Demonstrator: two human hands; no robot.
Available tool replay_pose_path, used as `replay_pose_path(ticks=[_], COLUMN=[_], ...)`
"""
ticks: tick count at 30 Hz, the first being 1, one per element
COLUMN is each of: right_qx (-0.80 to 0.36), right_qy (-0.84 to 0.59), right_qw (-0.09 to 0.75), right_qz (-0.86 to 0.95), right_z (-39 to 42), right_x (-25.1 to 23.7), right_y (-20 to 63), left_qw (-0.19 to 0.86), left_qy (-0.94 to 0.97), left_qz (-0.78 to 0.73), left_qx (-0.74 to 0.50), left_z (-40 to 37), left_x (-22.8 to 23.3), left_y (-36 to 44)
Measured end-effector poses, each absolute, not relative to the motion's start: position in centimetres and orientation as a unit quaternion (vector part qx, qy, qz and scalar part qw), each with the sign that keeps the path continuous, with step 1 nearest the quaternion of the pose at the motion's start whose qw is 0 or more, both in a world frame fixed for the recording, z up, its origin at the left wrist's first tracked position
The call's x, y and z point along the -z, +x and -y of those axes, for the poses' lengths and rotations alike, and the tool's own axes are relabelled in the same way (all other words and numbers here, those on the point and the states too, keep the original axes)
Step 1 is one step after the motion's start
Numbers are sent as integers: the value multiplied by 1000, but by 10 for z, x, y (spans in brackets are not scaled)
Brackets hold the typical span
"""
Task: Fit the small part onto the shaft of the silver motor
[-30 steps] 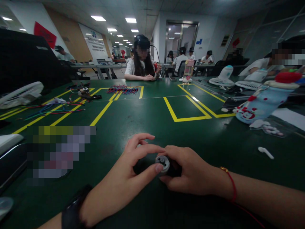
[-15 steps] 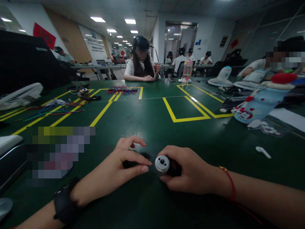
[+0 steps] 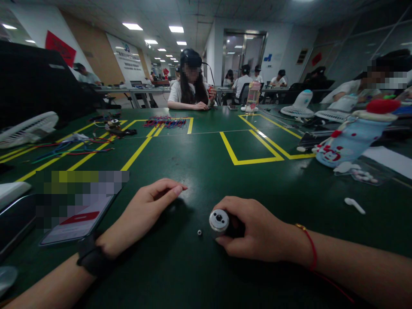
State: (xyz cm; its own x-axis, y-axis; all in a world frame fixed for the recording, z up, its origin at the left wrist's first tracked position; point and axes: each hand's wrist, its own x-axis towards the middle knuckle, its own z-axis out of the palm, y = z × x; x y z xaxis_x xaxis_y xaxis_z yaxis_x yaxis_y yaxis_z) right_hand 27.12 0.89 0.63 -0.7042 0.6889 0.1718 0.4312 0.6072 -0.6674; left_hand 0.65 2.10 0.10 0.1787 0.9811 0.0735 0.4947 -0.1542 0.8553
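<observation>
My right hand [image 3: 254, 229] is wrapped round a small cylindrical motor [image 3: 219, 220]. Its silver round end faces me, with a dark centre and small holes, while the palm covers most of the dark body. Just left of the motor, a tiny metal piece [image 3: 199, 232] lies loose on the green table. My left hand [image 3: 151, 206] hovers above and left of that piece, apart from it. Its fingers are loosely stretched, the thumb close to the forefinger, and nothing shows in them. A black band is round the left wrist.
A phone [image 3: 75, 227] lies by my left forearm. Bundled wires [image 3: 167, 122] sit farther back, inside yellow tape lines [image 3: 257, 162]. To the right are a white earbud [image 3: 355, 205], a blue tumbler [image 3: 354, 139] and small fans [image 3: 298, 105]. Across the table sits another person [image 3: 191, 86].
My left hand has drawn away from the motor, leftward and slightly up. The tiny metal piece now shows on the table where the fingers were. My right hand stays still.
</observation>
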Motion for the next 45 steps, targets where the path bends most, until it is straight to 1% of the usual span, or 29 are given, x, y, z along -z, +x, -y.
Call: replay_pose_path(ticks=[2, 5, 12, 17, 21, 27, 30, 34, 37, 40, 45], right_qx=[-306, -308, -309, -312, -314, -307, -305, -302, -299, -292, -281], right_qy=[-322, -323, -323, -320, -319, -321, -318, -316, -316, -314, -306], right_qw=[212, 210, 212, 213, 216, 218, 219, 222, 225, 220, 222], right_qz=[870, 870, 869, 869, 868, 869, 871, 872, 872, 877, 882], right_z=[-9, -9, -9, -9, -9, -9, -9, -10, -9, -9, -10], right_x=[-7, -7, -7, -7, -7, -6, -5, -4, -4, -4, -5], right_y=[271, 271, 270, 271, 271, 270, 270, 269, 269, 268, 267], left_qw=[387, 425, 436, 428, 398, 288, 266, 288, 308, 280, 275], left_qy=[614, 560, 541, 564, 630, 828, 852, 843, 807, 787, 788], left_qz=[-565, -556, -551, -551, -540, -441, -426, -415, -424, -432, -430], left_qx=[-392, -444, -462, -443, -391, -193, -150, -186, -272, -339, -343], left_z=[-24, -26, -26, -25, -22, -6, 0, 3, 6, 11, 15], left_x=[5, 11, 12, 10, 5, -12, -15, -14, -17, -23, -28], left_y=[4, 2, 2, 4, 7, 21, 26, 32, 39, 47, 59])
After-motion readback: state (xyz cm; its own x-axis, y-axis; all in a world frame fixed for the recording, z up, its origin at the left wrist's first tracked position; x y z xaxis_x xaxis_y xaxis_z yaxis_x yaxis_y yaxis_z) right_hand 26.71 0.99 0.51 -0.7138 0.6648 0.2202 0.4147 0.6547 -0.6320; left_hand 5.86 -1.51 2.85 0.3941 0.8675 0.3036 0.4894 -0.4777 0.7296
